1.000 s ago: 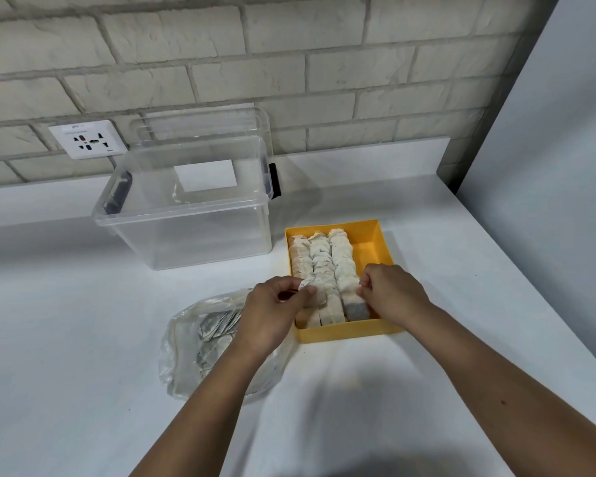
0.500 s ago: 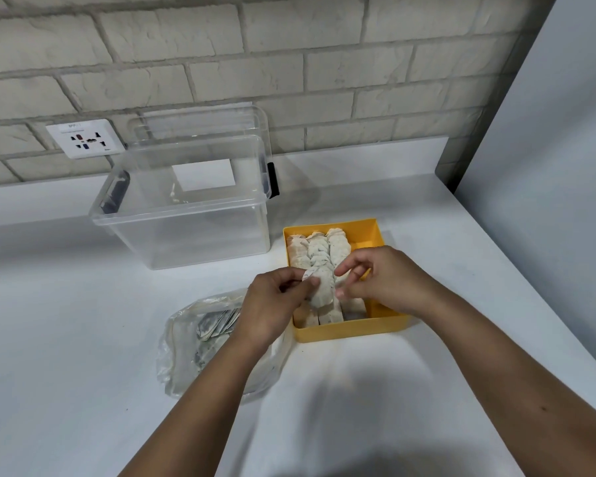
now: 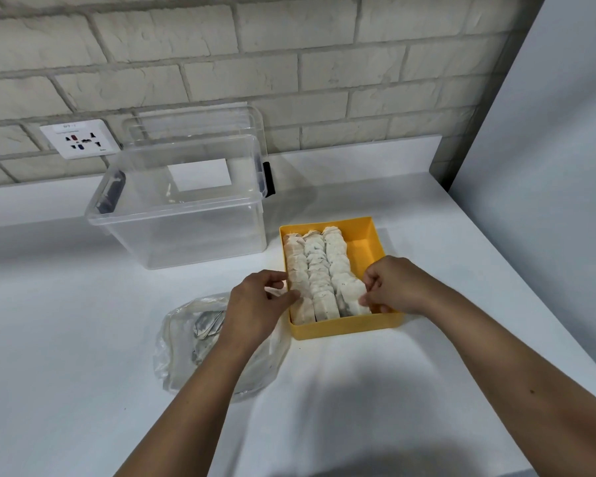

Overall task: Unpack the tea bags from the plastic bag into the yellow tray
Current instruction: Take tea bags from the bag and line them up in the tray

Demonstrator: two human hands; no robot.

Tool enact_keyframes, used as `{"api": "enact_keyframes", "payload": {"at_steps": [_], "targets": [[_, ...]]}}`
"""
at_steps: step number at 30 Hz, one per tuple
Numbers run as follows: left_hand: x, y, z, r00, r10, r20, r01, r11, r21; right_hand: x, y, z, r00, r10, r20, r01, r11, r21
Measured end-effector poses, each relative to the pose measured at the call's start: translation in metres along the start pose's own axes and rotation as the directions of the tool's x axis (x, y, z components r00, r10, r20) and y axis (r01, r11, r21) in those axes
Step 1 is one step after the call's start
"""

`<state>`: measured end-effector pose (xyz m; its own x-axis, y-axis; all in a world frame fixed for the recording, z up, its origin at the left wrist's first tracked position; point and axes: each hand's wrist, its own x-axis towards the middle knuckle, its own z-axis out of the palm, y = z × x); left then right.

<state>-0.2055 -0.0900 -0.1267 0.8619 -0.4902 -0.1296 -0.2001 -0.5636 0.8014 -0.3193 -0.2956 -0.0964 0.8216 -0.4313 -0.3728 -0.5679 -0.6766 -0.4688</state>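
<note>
The yellow tray (image 3: 344, 327) sits on the white counter and holds three rows of tea bags (image 3: 315, 266), with bare yellow floor along its right side. My right hand (image 3: 398, 287) reaches over the tray's front right corner and pinches a tea bag (image 3: 351, 296) at the near end of the right row. My left hand (image 3: 257, 306) hovers at the tray's left wall, its fingers loosely curled and its thumb touching the left row. Under my left wrist lies the crumpled clear plastic bag (image 3: 181, 342), with a few tea bags (image 3: 207, 325) still inside.
An open clear storage box (image 3: 172, 232) with its lid propped behind stands at the back left of the tray. A wall socket (image 3: 80, 138) is set in the brick wall. A grey panel (image 3: 547, 166) bounds the counter on the right.
The tea bag held up between both hands over the tray has gone down into the right row with my right hand. My left hand has drawn back to the tray's left edge.
</note>
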Motion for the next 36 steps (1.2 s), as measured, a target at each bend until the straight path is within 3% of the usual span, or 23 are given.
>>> {"api": "enact_keyframes", "payload": {"at_steps": [7,13,16,19,22,25,29,32,36], "targets": [[0.000,-0.005,0.005,1.000,0.018,0.025,-0.020,0.998,0.056,0.012,-0.007,0.017,0.998,0.062,-0.016,-0.064,0.977,-0.204],[0.000,-0.007,0.002,0.998,-0.021,0.053,0.022,1.000,-0.010,0.016,-0.006,0.018,0.997,0.078,-0.022,-0.081,0.978,-0.195],[-0.003,-0.005,-0.009,0.997,-0.014,0.078,0.020,0.997,-0.075,0.009,-0.010,0.011,0.993,0.046,-0.109,-0.068,0.977,-0.202],[-0.010,-0.007,-0.033,0.997,0.070,0.011,-0.068,0.989,-0.128,-0.004,-0.022,0.008,0.970,-0.043,-0.240,0.017,0.994,-0.110],[-0.018,-0.018,-0.065,0.982,0.114,-0.149,-0.134,0.982,-0.132,-0.018,-0.046,0.015,0.944,-0.163,-0.285,0.191,0.979,0.071],[-0.020,-0.042,-0.092,0.957,0.147,-0.248,-0.149,0.989,0.012,-0.031,-0.075,0.035,0.944,-0.241,-0.226,0.290,0.932,0.218],[-0.015,-0.080,-0.102,0.993,0.041,-0.108,-0.009,0.959,0.283,-0.033,-0.103,0.086,0.900,-0.426,-0.087,0.434,0.864,0.255],[-0.014,-0.095,-0.095,1.000,-0.001,-0.024,0.010,0.933,0.359,-0.023,-0.114,0.126,0.856,-0.518,0.005,0.507,0.841,0.189],[-0.016,-0.100,-0.093,0.995,0.092,-0.039,-0.064,0.883,0.464,-0.006,-0.114,0.148,0.845,-0.532,-0.042,0.533,0.846,0.019]]}}
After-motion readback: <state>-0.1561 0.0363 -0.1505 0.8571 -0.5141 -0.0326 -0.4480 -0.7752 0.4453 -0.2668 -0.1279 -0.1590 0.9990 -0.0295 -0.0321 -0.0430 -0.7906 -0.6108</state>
